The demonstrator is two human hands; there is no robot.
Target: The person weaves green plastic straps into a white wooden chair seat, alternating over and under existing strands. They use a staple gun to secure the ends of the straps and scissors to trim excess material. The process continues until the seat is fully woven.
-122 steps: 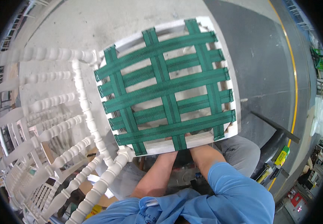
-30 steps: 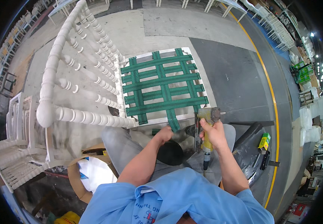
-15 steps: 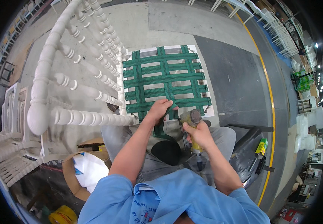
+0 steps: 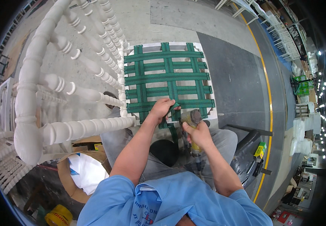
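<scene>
1. Down at the near edge of the chair seat [image 4: 204, 81], the left hand [image 4: 162, 108] reaches forward from a bare forearm, wrist bent, its fingers pinched shut on a green strap [image 4: 169, 119] where that strap leaves the weave and hangs toward the lap.
2. Just beside it, the right hand [image 4: 197, 132] is wrapped tight around the yellow grip of a staple gun [image 4: 191, 119], whose grey head points at the seat's front rail close to the pinched strap. The two hands sit close together but do not touch.
3. Both forearms come up from the lower edge out of blue short sleeves [image 4: 178, 199], and the person's knees in grey trousers [image 4: 223, 139] lie under the hands.
4. At the left, the white chair back [image 4: 53, 90], made of turned spindles and a thick round top rail, stretches alongside the seat and fills that side of the view; nothing lies between the hands and the webbing.
5. Below the chair back sits a cardboard box [image 4: 80, 171] with white sheet material in it, and a yellow tape roll [image 4: 58, 216] lies near the lower rim.
6. To the right, a dark frame [image 4: 251, 147] carries a green and yellow tool [image 4: 260, 150]; beyond it a yellow line [image 4: 267, 83] runs along the grey floor.
7. Across the white square seat frame, the green webbing [image 4: 168, 77] is woven in wide flat bands crossing over and under, pulled taut, with ends folded over the rails.
</scene>
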